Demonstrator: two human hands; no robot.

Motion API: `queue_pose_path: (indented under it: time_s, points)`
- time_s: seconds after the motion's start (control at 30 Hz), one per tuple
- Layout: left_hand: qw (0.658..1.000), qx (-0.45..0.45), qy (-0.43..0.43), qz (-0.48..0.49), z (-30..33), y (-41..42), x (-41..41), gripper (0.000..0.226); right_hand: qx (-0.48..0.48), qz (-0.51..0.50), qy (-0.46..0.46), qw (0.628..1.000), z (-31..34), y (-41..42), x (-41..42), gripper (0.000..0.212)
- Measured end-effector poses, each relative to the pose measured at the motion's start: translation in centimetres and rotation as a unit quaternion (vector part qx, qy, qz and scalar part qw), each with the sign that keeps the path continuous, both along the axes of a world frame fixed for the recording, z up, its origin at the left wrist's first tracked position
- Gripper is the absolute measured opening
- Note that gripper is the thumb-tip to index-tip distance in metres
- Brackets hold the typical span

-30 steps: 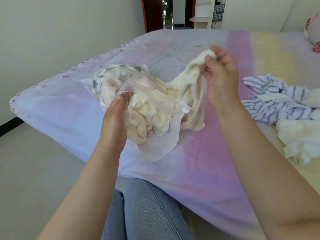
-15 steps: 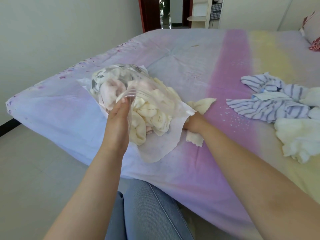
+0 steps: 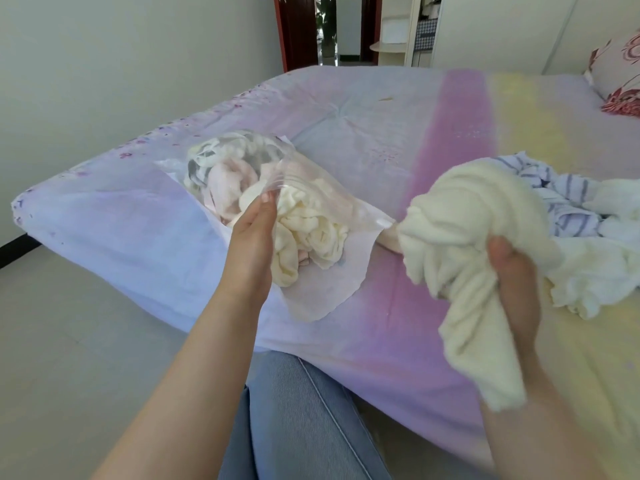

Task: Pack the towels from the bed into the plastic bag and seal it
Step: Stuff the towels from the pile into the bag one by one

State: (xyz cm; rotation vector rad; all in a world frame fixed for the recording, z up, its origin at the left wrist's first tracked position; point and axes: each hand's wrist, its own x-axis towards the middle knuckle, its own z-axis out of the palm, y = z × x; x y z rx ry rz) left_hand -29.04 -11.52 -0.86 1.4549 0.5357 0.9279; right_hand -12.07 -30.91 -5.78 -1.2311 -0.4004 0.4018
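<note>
Bed: bed is filling the middle and right of the frame, its sheet running in bands of lilac, pink and pale yellow, with one corner pointing toward the left edge.
Floor: pale floor is showing at lower left, meeting a dark skirting strip at the left edge.
Wall: plain light wall is taking up the upper left.
Doorway: dark red door frame is standing at top centre, with a pale shelf unit just right of it.
Pillow: red-patterned pillow is lying at the upper right corner of the bed.
Plastic bag: clear plastic bag is lying on the bed at centre left, already stuffed with cream, pink and grey-striped cloth, its mouth gaping toward the lower right and cream fabric spilling out of it.
Left hand: left hand is pinching the upper lip of the bag's mouth between thumb and fingers, lifting it.
Right hand: right hand is gripping a bunched cream towel at lower right, fingers curled round it; one end is hanging down over the wrist.
Remaining towels: blue-striped towel and white towel are lying heaped at the right edge.
Legs: blue jeans are showing at bottom centre.
</note>
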Motion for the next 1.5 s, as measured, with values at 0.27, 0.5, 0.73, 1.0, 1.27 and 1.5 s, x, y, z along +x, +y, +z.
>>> queue_pose_path:
  time_s: [0.27, 0.5, 0.73, 1.0, 1.27, 1.5]
  points:
    - [1.0, -0.013, -0.011, -0.019, 0.9, -2.0, -0.5, 0.03, -0.052, 0.191, -0.258, 0.946, 0.2, 7.8, -8.8, 0.043]
    - [1.0, 0.002, 0.014, 0.004, 1.6, -2.4, -1.6, 0.032, -0.305, 0.205, -0.451, 0.814, -1.4, 19.2, -5.4, 0.069]
    - [0.995, 0.048, 0.088, 0.012, 2.1, -2.6, -1.3, 0.025, -0.379, 0.252, -0.415, 0.788, -0.9, 20.2, -5.8, 0.091]
    - [0.991, 0.061, 0.117, 0.013, 2.0, -3.2, -0.7, 0.035, -0.313, -0.191, -0.427, 0.827, -3.7, 8.9, -4.6, 0.059]
    - [0.983, 0.113, 0.144, -0.004, 0.8, -3.1, 0.4, 0.037, -0.497, 0.005, -0.291, 0.817, -6.4, 6.9, -0.3, 0.049]
    - [0.972, 0.169, 0.163, 0.003, 0.0, -2.2, 0.6, 0.036, -0.124, -0.04, -0.153, 0.98, -0.7, 7.1, -7.7, 0.021]
